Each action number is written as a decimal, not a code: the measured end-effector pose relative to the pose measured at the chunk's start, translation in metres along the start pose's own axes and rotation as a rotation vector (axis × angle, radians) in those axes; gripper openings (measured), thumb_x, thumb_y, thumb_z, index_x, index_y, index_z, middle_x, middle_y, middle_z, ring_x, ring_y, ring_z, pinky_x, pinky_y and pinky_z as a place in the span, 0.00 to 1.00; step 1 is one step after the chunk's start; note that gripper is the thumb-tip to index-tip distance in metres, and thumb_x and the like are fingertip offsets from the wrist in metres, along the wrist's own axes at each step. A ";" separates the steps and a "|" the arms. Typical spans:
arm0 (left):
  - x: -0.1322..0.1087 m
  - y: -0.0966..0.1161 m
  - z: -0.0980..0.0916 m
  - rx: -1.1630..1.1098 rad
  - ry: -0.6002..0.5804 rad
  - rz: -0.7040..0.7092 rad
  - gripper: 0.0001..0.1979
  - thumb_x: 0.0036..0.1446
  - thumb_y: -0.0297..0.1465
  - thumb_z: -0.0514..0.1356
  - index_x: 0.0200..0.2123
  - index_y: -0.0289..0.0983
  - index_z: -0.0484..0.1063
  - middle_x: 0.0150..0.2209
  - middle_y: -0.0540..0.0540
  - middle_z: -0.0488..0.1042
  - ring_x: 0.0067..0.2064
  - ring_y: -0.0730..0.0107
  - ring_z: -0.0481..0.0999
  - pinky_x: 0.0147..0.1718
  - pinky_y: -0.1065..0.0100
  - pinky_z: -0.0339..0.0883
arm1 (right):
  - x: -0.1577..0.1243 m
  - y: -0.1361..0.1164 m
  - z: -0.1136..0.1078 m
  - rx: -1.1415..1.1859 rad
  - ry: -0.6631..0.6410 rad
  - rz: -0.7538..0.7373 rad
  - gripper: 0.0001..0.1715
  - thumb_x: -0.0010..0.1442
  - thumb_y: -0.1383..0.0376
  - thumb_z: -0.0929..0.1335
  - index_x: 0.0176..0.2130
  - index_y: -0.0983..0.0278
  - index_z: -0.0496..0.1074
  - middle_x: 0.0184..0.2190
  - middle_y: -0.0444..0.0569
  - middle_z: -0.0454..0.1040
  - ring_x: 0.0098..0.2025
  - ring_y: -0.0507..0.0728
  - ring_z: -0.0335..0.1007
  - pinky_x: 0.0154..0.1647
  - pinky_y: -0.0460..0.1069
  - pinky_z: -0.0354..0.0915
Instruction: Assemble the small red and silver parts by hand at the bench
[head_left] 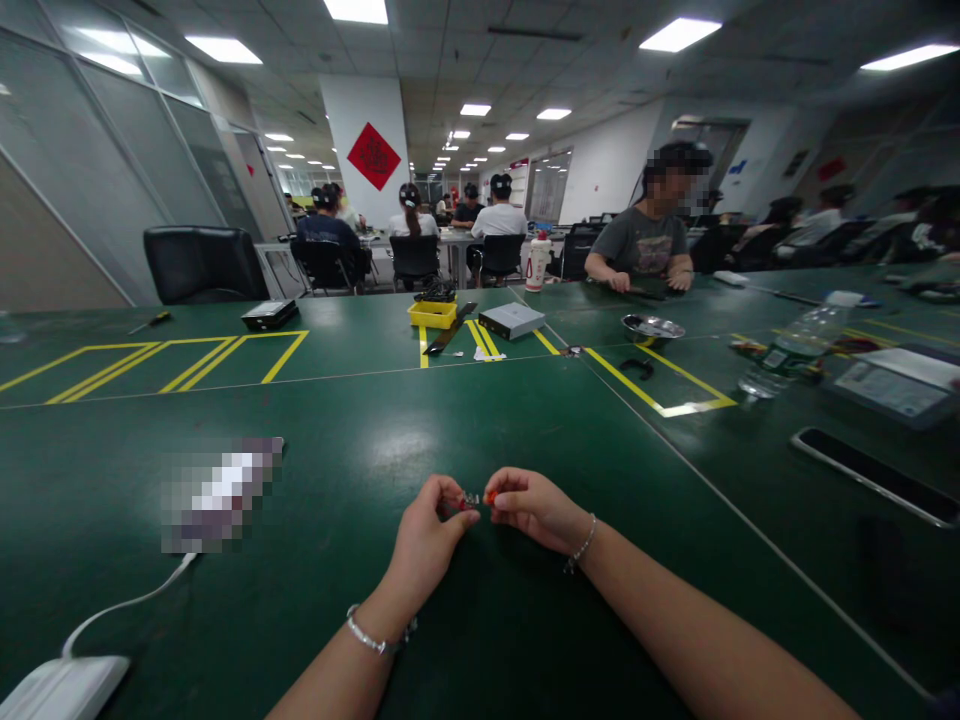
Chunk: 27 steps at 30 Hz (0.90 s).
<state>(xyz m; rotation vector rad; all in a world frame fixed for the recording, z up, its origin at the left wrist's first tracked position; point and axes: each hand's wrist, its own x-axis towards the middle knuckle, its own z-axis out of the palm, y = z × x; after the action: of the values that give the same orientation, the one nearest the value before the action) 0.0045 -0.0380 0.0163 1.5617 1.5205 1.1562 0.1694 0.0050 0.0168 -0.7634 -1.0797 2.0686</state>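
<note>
Above the green table [330,580], my left hand [429,530] is closed, pinching a small red and silvery metal piece [469,500] between thumb and fingers. Facing it, my right hand [529,508] is closed on a small orange piece [490,496]. The two pieces are close together, with a narrow gap seeming to lie between them. Both are too small for me to tell their exact kind, and my fingers cover part of each.
To the left, a phone [232,490] is cabled to a white block [71,690]. At right lie another phone [877,475] and a water bottle [799,350]. Further back are a yellow tray [433,316], a grey box [511,320], a metal bowl [652,328] and a seated person [646,235].
</note>
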 end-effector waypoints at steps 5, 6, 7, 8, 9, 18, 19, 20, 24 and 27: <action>0.000 0.002 -0.001 -0.010 -0.039 -0.003 0.05 0.44 0.29 0.57 0.29 0.38 0.65 0.26 0.53 0.69 0.30 0.73 0.68 0.31 0.70 0.60 | 0.001 0.001 -0.003 -0.004 0.016 0.013 0.09 0.43 0.70 0.69 0.30 0.68 0.69 0.27 0.44 0.70 0.27 0.48 0.65 0.33 0.46 0.60; 0.000 0.002 -0.001 -0.031 -0.053 -0.010 0.05 0.45 0.29 0.56 0.30 0.38 0.65 0.28 0.53 0.70 0.31 0.72 0.69 0.32 0.70 0.61 | 0.001 0.002 -0.003 -0.008 0.017 0.014 0.09 0.43 0.70 0.69 0.30 0.68 0.69 0.27 0.44 0.70 0.27 0.47 0.65 0.33 0.46 0.60; 0.000 0.002 -0.001 -0.057 -0.065 -0.016 0.06 0.46 0.30 0.56 0.31 0.38 0.65 0.29 0.52 0.71 0.32 0.72 0.70 0.34 0.69 0.61 | 0.002 0.002 -0.003 -0.013 0.014 0.015 0.09 0.44 0.69 0.69 0.31 0.68 0.69 0.27 0.44 0.70 0.27 0.47 0.65 0.33 0.46 0.60; 0.000 0.002 -0.001 -0.084 -0.077 -0.021 0.06 0.47 0.30 0.55 0.32 0.39 0.66 0.30 0.51 0.71 0.34 0.71 0.70 0.35 0.69 0.62 | 0.002 0.002 -0.004 -0.017 0.008 0.015 0.09 0.44 0.69 0.69 0.31 0.68 0.69 0.26 0.44 0.70 0.27 0.47 0.65 0.33 0.46 0.60; 0.001 0.002 -0.001 -0.105 -0.085 -0.023 0.07 0.48 0.30 0.54 0.33 0.39 0.66 0.32 0.51 0.72 0.35 0.71 0.71 0.37 0.68 0.62 | 0.002 0.002 -0.004 -0.021 0.002 0.015 0.09 0.44 0.68 0.69 0.31 0.68 0.69 0.26 0.44 0.70 0.26 0.47 0.65 0.32 0.46 0.60; 0.001 -0.001 -0.001 -0.091 -0.069 0.004 0.08 0.50 0.29 0.51 0.35 0.39 0.67 0.34 0.49 0.73 0.37 0.70 0.71 0.39 0.67 0.62 | -0.001 0.000 0.000 -0.079 -0.058 0.019 0.10 0.43 0.71 0.69 0.30 0.68 0.68 0.26 0.44 0.69 0.26 0.47 0.65 0.31 0.46 0.60; 0.001 -0.002 -0.001 -0.098 -0.074 0.004 0.08 0.50 0.29 0.51 0.35 0.39 0.66 0.34 0.49 0.72 0.37 0.70 0.71 0.39 0.67 0.62 | -0.001 0.000 0.000 -0.088 -0.069 0.010 0.10 0.42 0.71 0.69 0.30 0.67 0.68 0.26 0.44 0.69 0.26 0.47 0.65 0.31 0.45 0.60; 0.001 -0.002 -0.001 -0.106 -0.080 0.001 0.08 0.50 0.29 0.52 0.35 0.39 0.66 0.34 0.49 0.72 0.37 0.70 0.71 0.39 0.67 0.62 | -0.001 0.000 0.000 -0.095 -0.081 0.000 0.10 0.41 0.72 0.70 0.29 0.67 0.68 0.27 0.44 0.69 0.27 0.47 0.64 0.31 0.45 0.60; 0.001 -0.003 0.000 -0.069 -0.078 -0.005 0.07 0.48 0.30 0.54 0.33 0.39 0.66 0.32 0.50 0.72 0.34 0.70 0.71 0.35 0.68 0.62 | -0.001 0.002 -0.001 -0.093 -0.083 -0.025 0.13 0.38 0.74 0.71 0.28 0.67 0.67 0.28 0.43 0.69 0.28 0.47 0.64 0.32 0.44 0.60; 0.000 -0.003 0.000 0.007 -0.052 0.007 0.06 0.45 0.30 0.56 0.30 0.38 0.66 0.28 0.52 0.70 0.30 0.71 0.69 0.31 0.69 0.61 | 0.000 0.003 -0.001 -0.059 -0.057 -0.022 0.12 0.40 0.72 0.71 0.29 0.67 0.66 0.27 0.43 0.69 0.27 0.47 0.65 0.31 0.45 0.60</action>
<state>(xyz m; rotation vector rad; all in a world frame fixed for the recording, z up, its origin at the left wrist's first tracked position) 0.0029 -0.0372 0.0134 1.5900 1.4882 1.1070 0.1693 0.0046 0.0140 -0.7217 -1.1796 2.0593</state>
